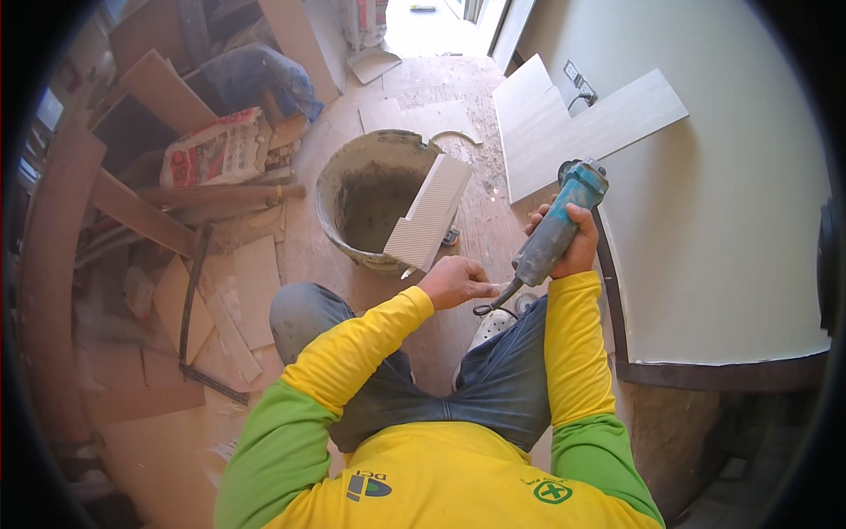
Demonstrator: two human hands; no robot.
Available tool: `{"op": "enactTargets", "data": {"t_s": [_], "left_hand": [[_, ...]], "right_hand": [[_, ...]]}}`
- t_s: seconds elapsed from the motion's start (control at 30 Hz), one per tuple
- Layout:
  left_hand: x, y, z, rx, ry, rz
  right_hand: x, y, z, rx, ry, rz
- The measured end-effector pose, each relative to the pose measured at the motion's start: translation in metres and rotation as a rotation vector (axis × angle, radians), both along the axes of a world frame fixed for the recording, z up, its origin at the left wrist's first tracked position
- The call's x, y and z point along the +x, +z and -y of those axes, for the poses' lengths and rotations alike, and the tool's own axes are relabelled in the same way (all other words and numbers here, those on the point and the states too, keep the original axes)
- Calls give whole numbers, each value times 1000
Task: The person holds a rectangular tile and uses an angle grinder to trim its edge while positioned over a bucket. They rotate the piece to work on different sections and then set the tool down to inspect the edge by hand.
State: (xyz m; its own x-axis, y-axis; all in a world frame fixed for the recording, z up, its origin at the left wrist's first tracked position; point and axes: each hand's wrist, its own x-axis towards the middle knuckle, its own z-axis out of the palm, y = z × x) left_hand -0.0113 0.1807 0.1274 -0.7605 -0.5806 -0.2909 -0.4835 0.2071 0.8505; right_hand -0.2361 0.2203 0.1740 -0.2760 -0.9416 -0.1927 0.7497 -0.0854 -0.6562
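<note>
My right hand (573, 242) is wrapped round the body of a teal and dark grey angle grinder (555, 220), held up at a slant with its head pointing away from me. From its lower end a black cord (507, 298) runs down and loops. My left hand (456, 282) is closed just left of that cord, thumb and fingers together; I cannot make out what is between them. Just beyond it, a cut tile (432, 212) with a ribbed underside leans across the right rim of a mortar-crusted bucket (328, 189).
A pale notched tile (573, 132) leans against the right wall, beside an outlet (579, 81). Boards (159, 93), a printed sack (216, 150) and tile offcuts (251, 286) clutter the left. A dustpan-like scoop (374, 64) lies beyond the bucket. My shoe (492, 326) is below the cord.
</note>
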Motion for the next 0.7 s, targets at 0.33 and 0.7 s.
{"op": "enactTargets", "data": {"t_s": [0.33,0.7], "left_hand": [[7,-7,6,-143,20,-17],[-8,-6,-7,666,-29,-462]], "right_hand": [[4,2,-2,-44,-6,-26],[7,1,1,-87,47,-16]]}}
